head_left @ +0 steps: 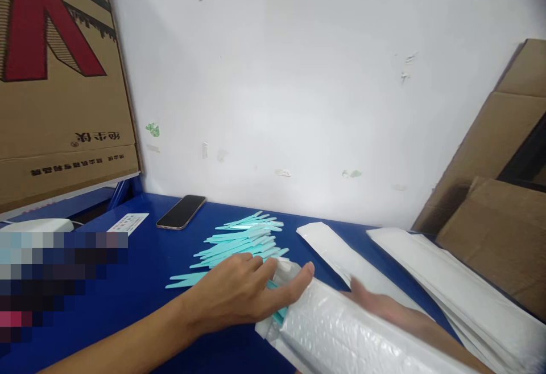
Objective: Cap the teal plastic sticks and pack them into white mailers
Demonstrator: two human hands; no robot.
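A white bubble mailer point(341, 328) slants across the lower right, its mouth facing left. My left hand point(247, 291) is closed on the mailer's mouth, with one finger stretched along its upper edge. Teal flat sticks point(279, 314) show inside the opening, beneath that hand. Behind the mailer's far side lies my right hand point(379, 305), slightly blurred; it holds the mailer and most of its fingers are hidden. Just beyond my left hand, a loose pile of similar teal sticks point(243, 243) rests on the blue table point(140, 283).
Flat white mailers point(426, 260) are stacked at the right, with a single mailer point(328, 243) beside them. A phone point(182, 212) and a printed card point(128, 224) lie at the back left. Cardboard boxes point(63, 112) stand left and right; a white wall point(277, 78) closes the back.
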